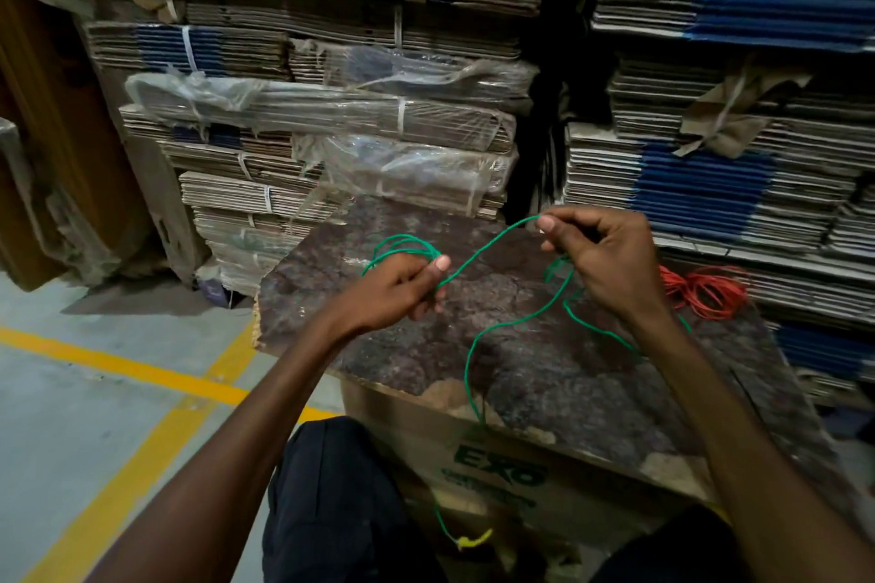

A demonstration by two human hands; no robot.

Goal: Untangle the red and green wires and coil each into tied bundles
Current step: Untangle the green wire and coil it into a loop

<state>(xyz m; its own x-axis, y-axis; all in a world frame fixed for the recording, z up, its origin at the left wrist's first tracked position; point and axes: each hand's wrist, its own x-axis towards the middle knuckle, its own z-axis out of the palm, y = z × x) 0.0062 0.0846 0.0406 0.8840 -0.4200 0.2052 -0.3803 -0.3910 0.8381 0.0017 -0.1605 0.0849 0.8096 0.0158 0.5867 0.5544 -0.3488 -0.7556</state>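
left hand [407,284] grips green wire [492,246] loops, fingers curled. right hand [601,260] pinches same wire btwn thumb & finger. red wire [705,291] coiled on board [426,346].

The wire [492,327] held over the board is green with a yellow tip, and the wire bundle [705,291] at the right is red-orange. The board [544,374] is mottled dark brown, the carton [497,478] tan with green lettering. The floor [71,417] is grey with yellow lines, and the cardboard stacks [710,185] are beige with blue bands.
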